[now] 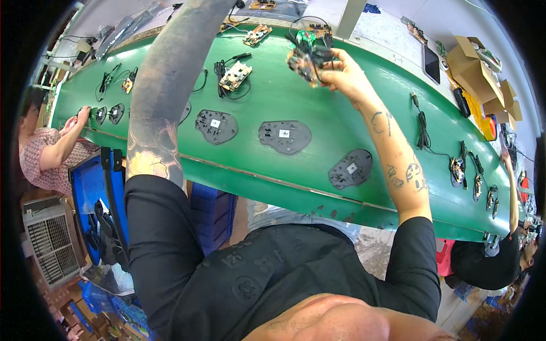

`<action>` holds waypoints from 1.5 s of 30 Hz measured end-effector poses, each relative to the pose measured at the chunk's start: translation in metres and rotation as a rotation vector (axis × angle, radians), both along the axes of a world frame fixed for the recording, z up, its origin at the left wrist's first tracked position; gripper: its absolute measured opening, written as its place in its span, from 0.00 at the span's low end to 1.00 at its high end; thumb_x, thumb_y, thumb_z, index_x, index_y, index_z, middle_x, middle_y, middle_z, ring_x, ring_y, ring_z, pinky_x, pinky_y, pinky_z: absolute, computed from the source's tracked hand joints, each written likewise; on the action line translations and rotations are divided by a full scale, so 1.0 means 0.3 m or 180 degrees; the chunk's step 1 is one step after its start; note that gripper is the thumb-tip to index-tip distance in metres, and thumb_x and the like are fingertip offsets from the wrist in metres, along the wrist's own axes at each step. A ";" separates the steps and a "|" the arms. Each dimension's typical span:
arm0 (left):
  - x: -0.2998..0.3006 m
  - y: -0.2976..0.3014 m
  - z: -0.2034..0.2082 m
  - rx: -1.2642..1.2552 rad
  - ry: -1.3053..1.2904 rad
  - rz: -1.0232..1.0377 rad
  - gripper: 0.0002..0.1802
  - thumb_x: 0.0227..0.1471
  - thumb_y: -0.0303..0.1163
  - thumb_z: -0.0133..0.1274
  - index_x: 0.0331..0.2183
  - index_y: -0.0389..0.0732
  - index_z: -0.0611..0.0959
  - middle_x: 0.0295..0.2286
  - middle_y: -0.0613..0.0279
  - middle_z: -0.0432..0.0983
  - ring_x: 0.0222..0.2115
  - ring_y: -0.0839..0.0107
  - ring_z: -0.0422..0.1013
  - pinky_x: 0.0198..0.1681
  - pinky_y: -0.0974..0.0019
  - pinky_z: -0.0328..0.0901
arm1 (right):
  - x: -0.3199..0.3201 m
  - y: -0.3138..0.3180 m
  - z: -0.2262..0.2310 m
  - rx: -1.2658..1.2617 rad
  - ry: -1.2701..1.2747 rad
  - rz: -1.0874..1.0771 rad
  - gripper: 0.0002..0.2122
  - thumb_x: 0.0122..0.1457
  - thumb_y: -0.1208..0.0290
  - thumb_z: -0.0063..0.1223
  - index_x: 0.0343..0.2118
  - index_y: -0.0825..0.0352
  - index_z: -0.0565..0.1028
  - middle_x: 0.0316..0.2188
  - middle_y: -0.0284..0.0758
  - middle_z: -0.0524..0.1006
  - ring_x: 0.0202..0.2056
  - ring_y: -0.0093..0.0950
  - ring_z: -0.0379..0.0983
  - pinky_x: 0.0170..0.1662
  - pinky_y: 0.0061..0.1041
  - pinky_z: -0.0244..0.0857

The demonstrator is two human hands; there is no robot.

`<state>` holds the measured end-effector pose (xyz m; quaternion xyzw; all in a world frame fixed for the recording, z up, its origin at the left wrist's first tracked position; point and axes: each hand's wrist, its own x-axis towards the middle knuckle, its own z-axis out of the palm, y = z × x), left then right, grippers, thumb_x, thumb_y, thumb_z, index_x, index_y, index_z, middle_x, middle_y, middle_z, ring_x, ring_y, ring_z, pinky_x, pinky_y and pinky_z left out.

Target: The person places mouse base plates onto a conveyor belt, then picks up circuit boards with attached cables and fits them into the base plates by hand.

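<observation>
My right hand (343,77) pinches a small circuit board (301,63) with a bundled black cable, held above the green work surface. Something bright green (305,38) shows just behind the board. My left arm (179,62) stretches to the far edge, and its hand is beyond the top of the picture. Below my hands lie black mouse-shaped bottom shells: one at centre left (216,126), one in the middle (284,136) and one nearer the right (351,169). A circuit board (235,76) with a coiled cable lies between my arms.
More cabled boards (456,170) lie on the green surface (256,167) at right. Others (257,35) sit along its far edge. A co-worker (54,145) handles parts at far left; another person (489,261) reaches in at right. Open cardboard boxes (475,65) stand at the back right.
</observation>
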<state>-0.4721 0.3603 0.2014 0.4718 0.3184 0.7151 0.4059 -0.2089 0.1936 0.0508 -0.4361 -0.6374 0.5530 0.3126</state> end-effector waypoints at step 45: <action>0.157 -0.407 -0.549 -0.0984 0.2177 -0.2223 0.14 0.58 0.36 0.58 0.33 0.41 0.70 0.35 0.58 0.78 0.40 0.66 0.78 0.44 0.62 0.75 | -0.056 -0.060 -0.127 0.0901 -0.1215 -0.0464 0.47 0.46 0.47 0.69 0.63 0.68 0.57 0.48 0.47 0.77 0.46 0.38 0.78 0.51 0.32 0.70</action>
